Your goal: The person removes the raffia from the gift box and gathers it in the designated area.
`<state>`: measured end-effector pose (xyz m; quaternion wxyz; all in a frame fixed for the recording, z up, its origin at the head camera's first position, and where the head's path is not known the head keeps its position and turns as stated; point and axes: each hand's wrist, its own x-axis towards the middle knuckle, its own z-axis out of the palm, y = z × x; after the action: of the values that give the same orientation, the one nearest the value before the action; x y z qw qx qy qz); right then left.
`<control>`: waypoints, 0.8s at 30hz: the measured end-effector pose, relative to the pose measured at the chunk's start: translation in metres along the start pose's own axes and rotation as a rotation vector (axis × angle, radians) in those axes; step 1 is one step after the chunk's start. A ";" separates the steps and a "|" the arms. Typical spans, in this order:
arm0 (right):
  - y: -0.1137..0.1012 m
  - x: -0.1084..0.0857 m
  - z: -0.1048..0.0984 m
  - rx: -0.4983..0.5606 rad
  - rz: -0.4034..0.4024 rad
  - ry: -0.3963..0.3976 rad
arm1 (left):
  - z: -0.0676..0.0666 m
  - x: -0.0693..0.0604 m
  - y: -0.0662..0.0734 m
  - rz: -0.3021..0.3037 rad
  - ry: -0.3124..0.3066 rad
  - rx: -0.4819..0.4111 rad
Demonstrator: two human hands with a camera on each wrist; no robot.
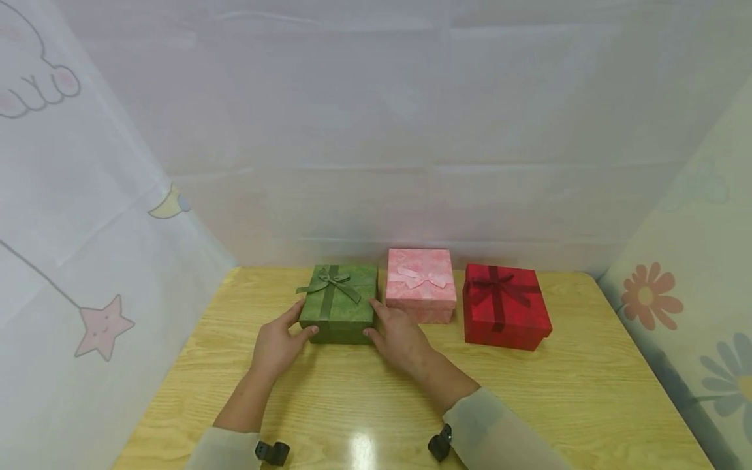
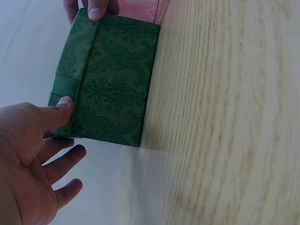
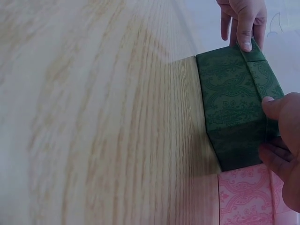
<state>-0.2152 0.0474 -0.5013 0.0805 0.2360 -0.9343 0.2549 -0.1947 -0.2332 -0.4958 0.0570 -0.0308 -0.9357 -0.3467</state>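
Note:
A green gift box (image 1: 339, 313) with a ribbon bow on its lid stands at the back left of the table. My left hand (image 1: 277, 343) grips the lid's left front corner, thumb on the front rim and fingers at the side. On the opposite side, my right hand (image 1: 401, 336) holds the lid's right front corner in the same way. The left wrist view shows the left thumb pressed on the lid rim (image 2: 77, 70), over the ribbon. In the right wrist view the lid sits on the green box body (image 3: 232, 93).
To the right of the green box stands a pink gift box (image 1: 420, 287) with a pale bow. Farther right is a red gift box (image 1: 506, 307) with a dark red bow. A wooden table (image 1: 346, 398) carries all three, with a pale cloth backdrop (image 1: 376, 130) behind.

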 end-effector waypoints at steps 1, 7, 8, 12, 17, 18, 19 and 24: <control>0.000 0.000 0.000 0.001 0.000 -0.002 | 0.000 0.000 0.000 -0.009 -0.004 -0.010; 0.002 0.001 -0.001 0.017 0.007 -0.019 | -0.002 0.000 0.002 -0.017 0.002 -0.025; 0.002 0.001 -0.002 0.022 0.008 -0.021 | -0.002 0.000 0.002 -0.014 0.006 -0.024; 0.002 0.001 -0.005 0.023 0.003 -0.020 | -0.003 0.000 0.003 -0.006 0.019 -0.029; 0.000 0.002 -0.011 0.014 -0.019 -0.004 | -0.007 0.001 0.005 0.003 0.031 -0.035; 0.000 0.002 -0.012 0.011 -0.022 -0.002 | -0.008 0.002 0.006 0.004 0.033 -0.038; 0.000 0.002 -0.013 0.011 -0.027 0.001 | -0.008 0.002 0.007 0.007 0.035 -0.041; -0.002 0.002 -0.019 0.017 -0.033 0.011 | -0.013 0.002 0.012 0.019 0.040 -0.036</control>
<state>-0.2156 0.0544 -0.4833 0.0877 0.2506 -0.9276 0.2628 -0.1947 -0.2328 -0.4780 0.0785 -0.0338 -0.9276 -0.3636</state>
